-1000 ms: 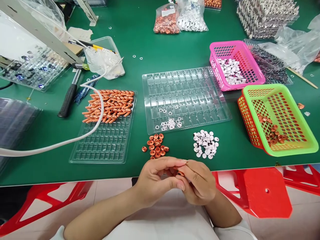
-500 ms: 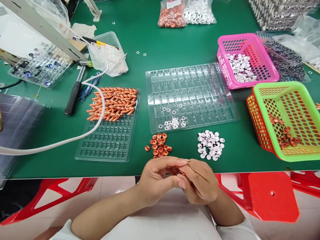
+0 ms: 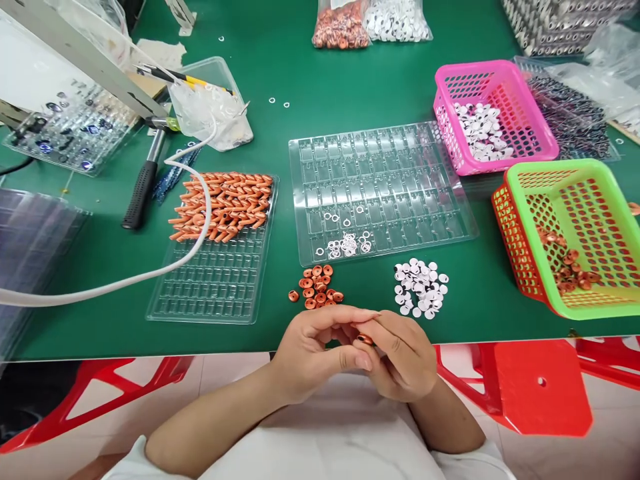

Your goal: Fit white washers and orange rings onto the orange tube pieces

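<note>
Both hands meet at the table's front edge around a small copper-coloured round part. My right hand pinches this part between its fingers. My left hand curls around it, fingertips closed against the right hand's fingers; the hands hide part of what lies between them. Just beyond my left hand is a pile of copper-coloured cupped discs. Past my right hand lies a pile of white discs, some showing black. Thin white rings are heaped on a clear compartment tray.
At left, copper-coloured angled parts fill the back of a clear tray, with a white cable across it. A hammer lies farther left. A pink basket and a green basket stand at right. Red stools are below.
The copper-coloured part shows slightly more between my fingers. My hands have shifted only a little, and the whole view has moved slightly.
</note>
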Demonstrator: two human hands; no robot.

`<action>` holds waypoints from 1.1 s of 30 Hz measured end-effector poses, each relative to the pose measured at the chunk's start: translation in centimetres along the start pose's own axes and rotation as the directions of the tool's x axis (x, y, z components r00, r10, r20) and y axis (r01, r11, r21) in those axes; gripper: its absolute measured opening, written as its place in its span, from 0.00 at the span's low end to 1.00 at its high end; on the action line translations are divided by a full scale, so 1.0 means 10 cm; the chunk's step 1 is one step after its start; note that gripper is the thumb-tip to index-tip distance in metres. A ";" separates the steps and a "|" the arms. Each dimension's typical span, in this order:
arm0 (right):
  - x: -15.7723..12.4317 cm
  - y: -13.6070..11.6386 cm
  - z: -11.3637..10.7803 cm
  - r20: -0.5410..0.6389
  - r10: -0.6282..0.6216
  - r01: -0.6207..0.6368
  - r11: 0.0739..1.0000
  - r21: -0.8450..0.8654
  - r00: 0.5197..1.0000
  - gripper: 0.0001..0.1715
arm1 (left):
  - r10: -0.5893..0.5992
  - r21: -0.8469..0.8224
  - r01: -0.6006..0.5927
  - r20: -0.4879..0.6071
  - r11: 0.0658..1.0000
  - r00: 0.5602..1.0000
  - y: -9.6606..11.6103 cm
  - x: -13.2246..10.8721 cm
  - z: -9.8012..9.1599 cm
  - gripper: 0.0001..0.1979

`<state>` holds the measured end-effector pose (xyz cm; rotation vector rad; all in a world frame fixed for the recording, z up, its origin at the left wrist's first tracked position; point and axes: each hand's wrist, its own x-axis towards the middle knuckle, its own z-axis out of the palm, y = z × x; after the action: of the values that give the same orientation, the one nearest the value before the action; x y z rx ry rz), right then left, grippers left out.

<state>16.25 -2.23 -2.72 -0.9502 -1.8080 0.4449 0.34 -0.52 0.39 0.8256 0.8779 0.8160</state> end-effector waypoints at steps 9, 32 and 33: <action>0.00 0.01 -0.09 0.017 -0.032 0.032 0.999 0.008 0.999 0.15 | 0.193 0.229 -0.213 0.104 0.950 0.976 0.01 0.03 0.02 0.23; 0.02 -0.07 -0.11 0.008 -0.062 0.062 0.998 -0.018 0.998 0.20 | 0.301 0.206 -0.348 0.230 0.914 0.926 -0.04 0.01 0.01 0.25; 0.03 -0.07 -0.12 0.014 -0.069 0.070 0.998 -0.010 0.997 0.21 | 0.306 0.201 -0.352 0.226 0.914 0.925 -0.03 0.00 0.01 0.25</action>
<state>16.97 -2.58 -1.52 -0.8906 -1.8513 0.3995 0.54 -0.67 0.13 1.2688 0.6808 0.9182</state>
